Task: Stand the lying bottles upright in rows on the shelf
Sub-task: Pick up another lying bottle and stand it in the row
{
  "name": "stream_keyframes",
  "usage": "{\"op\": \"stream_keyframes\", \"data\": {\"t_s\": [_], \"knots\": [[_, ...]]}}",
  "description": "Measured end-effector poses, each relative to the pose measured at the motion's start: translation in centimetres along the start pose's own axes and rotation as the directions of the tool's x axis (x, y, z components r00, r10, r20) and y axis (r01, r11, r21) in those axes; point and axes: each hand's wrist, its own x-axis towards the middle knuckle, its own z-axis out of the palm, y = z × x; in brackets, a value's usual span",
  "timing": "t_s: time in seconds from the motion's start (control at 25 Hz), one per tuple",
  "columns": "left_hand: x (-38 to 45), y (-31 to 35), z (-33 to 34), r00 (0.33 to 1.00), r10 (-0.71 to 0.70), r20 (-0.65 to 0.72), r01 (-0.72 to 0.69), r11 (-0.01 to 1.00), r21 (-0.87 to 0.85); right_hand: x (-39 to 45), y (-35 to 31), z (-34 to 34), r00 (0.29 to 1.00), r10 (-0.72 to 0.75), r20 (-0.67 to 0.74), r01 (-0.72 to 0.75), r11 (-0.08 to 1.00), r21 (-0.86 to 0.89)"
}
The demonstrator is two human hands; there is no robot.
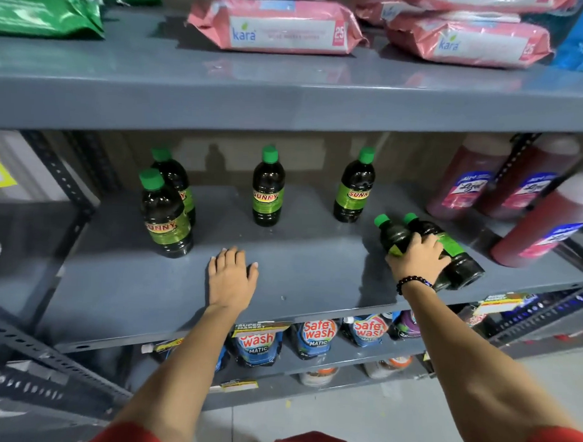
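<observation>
Dark bottles with green caps and green "Sunny" labels stand on the grey middle shelf. Two stand at the left, one in front of the other. A third bottle stands in the middle and another right of it. Two bottles lie side by side at the right, caps pointing to the back left. My right hand is closed over these lying bottles. My left hand rests flat and open on the bare shelf, holding nothing.
Large red Lizol bottles lean at the shelf's right end. Pink Kara wipe packs and green packs lie on the shelf above. Safewash pouches fill the shelf below. A perforated metal upright stands at the left.
</observation>
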Motion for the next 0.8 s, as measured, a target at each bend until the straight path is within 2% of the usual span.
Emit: {"op": "stream_keyframes", "data": {"t_s": [0.08, 0.16, 0.24, 0.36, 0.44, 0.56, 0.68, 0.8], "knots": [[-0.1, -0.3, -0.4, 1.0, 0.005, 0.016, -0.005, 1.0, -0.004, -0.7, -1.8, -0.4, 0.998, -0.054, -0.014, 0.055, 0.989, 0.139], [-0.2, -0.9, -0.9, 1.0, 0.003, 0.008, -0.003, 1.0, -0.008, -1.4, -4.2, -0.9, 0.993, -0.106, -0.058, 0.12, 0.92, 0.373], [-0.4, -1.8, -1.5, 1.0, -0.004, -0.011, 0.004, 1.0, -0.003, -2.2, -7.0, -1.3, 0.99, -0.131, -0.056, 0.137, 0.764, 0.631], [-0.8, -3.2, -2.0, 1.0, -0.027, -0.015, 0.027, 1.0, 0.001, -3.2, -11.2, -1.3, 0.98, -0.177, 0.085, 0.015, 0.502, 0.865], [-1.1, -4.1, -2.1, 0.999, -0.045, -0.002, 0.045, 0.999, 0.014, -3.9, -13.7, -1.0, 0.952, -0.256, 0.17, -0.042, 0.439, 0.898], [-1.5, -4.9, -1.8, 0.999, -0.04, 0.026, 0.039, 0.998, 0.046, -4.8, -16.7, -0.4, 0.895, -0.389, 0.218, -0.024, 0.447, 0.894], [-1.4, -5.0, -1.7, 0.999, -0.034, 0.024, 0.033, 0.999, 0.041, -5.3, -17.9, 0.0, 0.874, -0.429, 0.228, 0.01, 0.485, 0.874], [-1.4, -5.0, -1.6, 0.999, -0.042, 0.015, 0.041, 0.999, 0.033, -4.8, -17.8, 0.3, 0.855, -0.443, 0.271, -0.021, 0.492, 0.871]]}}
